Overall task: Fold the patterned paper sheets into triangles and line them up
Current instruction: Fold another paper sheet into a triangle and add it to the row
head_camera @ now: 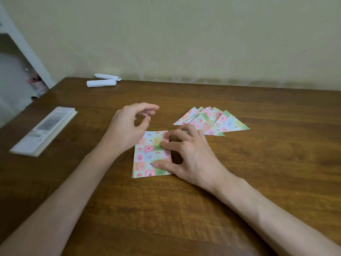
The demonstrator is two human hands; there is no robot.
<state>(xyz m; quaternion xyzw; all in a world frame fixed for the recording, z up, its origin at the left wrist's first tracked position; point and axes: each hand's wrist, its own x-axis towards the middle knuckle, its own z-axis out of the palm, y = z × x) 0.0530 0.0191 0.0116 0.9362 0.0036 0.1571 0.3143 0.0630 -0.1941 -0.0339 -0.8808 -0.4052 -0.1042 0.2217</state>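
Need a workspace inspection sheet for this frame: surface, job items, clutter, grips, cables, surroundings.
Surface: brown wooden table.
Job's things: stack of square patterned paper sheets, unfolded, centre; fanned row of folded patterned paper triangles, overlapping, beyond it rightward.
Clutter: two white paper rolls, far edge; white printed booklet, left.
Grips: left hand hovers by stack, holds nothing; right hand fingertips rest on top sheet.
Cables: nothing seen.
Surroundings: pale yellowish wall.

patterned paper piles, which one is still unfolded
The square stack touched by the right hand; the fanned pile beyond it is already folded into triangles.
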